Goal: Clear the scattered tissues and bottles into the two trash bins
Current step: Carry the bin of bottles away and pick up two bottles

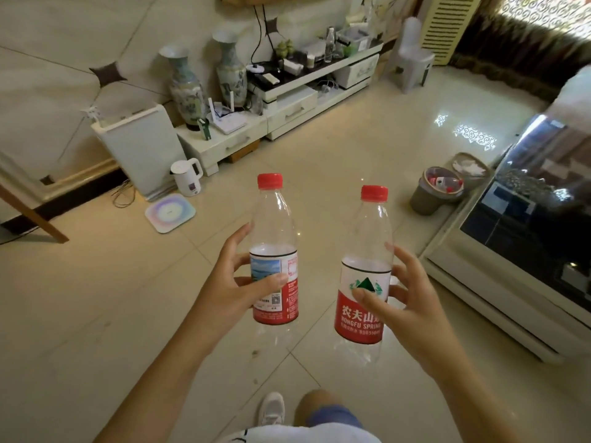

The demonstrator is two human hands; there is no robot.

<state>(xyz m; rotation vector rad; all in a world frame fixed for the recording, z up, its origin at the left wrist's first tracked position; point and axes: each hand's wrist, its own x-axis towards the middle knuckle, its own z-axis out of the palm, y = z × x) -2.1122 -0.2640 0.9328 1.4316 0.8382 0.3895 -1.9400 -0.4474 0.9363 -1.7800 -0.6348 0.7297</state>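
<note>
- Standing on the tiled floor (96, 314), two clear plastic bottles are held upright over it, one per hand
- left hand (235, 282) is clamped round the left bottle (275, 251) at its label: thumb across the front, fingers behind
- right hand (406, 302) is clamped round the right bottle (364, 276) at the red-and-white label: thumb on the front, fingers spread behind
- both bottles are capped in red and look empty; they are held near each other, not touching
- two trash bins are seen further off to the right, beside the glossy dark bench (527, 238)
- nearer bin (431, 195) is tilted and red-capped bottles are visible inside
- farther bin (470, 169) is just behind it, touching or nearly so, with white tissue inside
- white kettle (187, 177) and a pastel scale (169, 212) are set on the floor at left, well apart from the bins
</note>
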